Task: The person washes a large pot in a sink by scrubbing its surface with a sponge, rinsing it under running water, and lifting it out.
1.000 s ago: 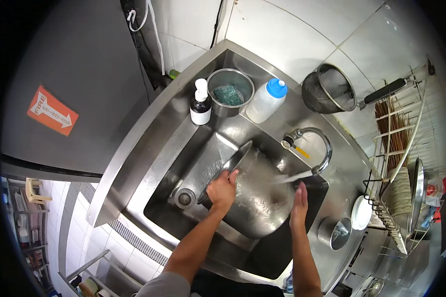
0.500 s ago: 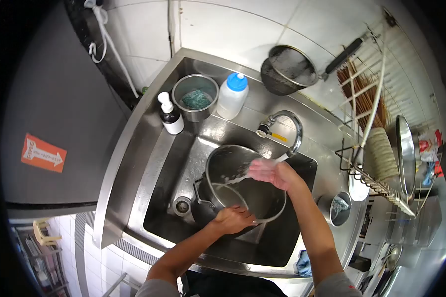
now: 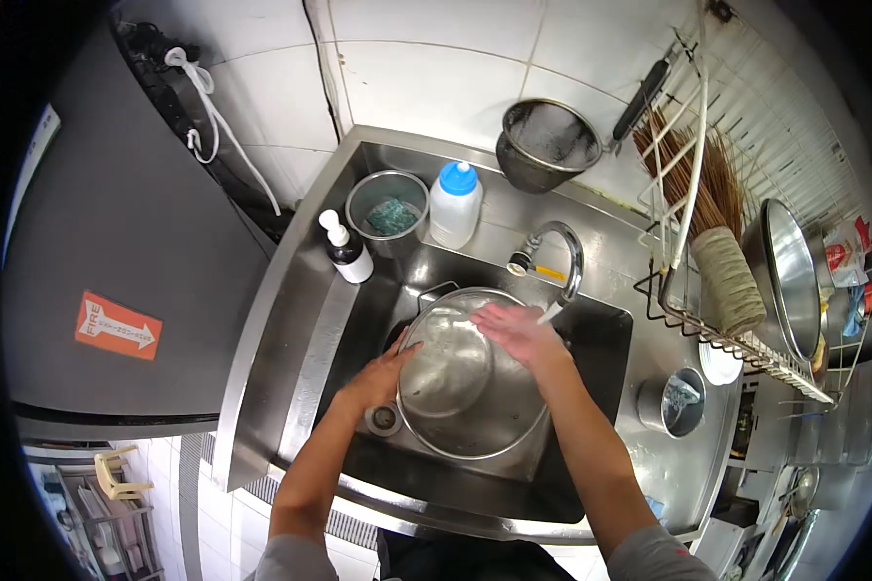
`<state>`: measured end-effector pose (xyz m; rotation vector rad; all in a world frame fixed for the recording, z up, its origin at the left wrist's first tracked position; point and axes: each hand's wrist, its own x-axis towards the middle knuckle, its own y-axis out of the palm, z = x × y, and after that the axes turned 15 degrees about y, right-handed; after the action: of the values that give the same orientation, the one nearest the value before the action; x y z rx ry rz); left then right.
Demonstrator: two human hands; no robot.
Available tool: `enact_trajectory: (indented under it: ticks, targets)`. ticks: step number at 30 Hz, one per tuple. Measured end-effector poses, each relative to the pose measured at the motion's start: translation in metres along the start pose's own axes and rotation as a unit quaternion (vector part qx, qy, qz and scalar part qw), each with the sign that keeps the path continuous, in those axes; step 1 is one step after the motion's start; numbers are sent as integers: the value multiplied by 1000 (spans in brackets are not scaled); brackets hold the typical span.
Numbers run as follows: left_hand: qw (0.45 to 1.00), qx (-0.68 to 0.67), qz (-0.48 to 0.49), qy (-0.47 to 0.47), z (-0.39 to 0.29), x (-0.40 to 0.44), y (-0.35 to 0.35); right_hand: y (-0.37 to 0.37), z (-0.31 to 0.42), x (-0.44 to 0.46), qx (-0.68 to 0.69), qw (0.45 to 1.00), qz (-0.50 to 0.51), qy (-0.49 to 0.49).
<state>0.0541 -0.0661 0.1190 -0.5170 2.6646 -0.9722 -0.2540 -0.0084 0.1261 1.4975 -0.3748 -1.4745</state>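
A large metal pot [image 3: 455,387] sits tilted in the sink [image 3: 591,387], its open mouth and round inner bottom facing me. My left hand [image 3: 376,378] holds the pot's left rim, fingers over the outer side and thumb near the edge. My right hand [image 3: 518,334] is over the pot's far right part, just below the tip of the tap [image 3: 572,266]. Its fingers are stretched out and somewhat blurred, and it grips nothing. One loop handle [image 3: 438,290] shows at the pot's far left side.
Behind the sink stand a pump bottle [image 3: 349,257], a metal container [image 3: 389,184] with a green scourer, and a blue-capped bottle [image 3: 455,213]. A strainer [image 3: 547,145] is against the wall. A wire rack [image 3: 736,339] juts in at right, above a small metal pot [image 3: 670,402].
The pot has turned, its handle moving from the left side to the far left. My left hand has shifted from the near rim to the left rim. My right hand remains near the tap.
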Motion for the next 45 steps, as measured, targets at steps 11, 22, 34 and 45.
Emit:
enact_trajectory:
  ticks: [11,22,34,45]
  targets:
    - [865,173,-291,-371,17,115,64,-7,29,-12,57,998,-19,30]
    - [920,152,-348,-92,45,187,124,-35,28,-26,-218,966,134,-30]
    - [947,62,-309,58,-2,229,146,-16,39,-22,-282,938,120,160]
    - [882,18,-278,-380,-34,96,156,-52,48,8,-479,877,35,0]
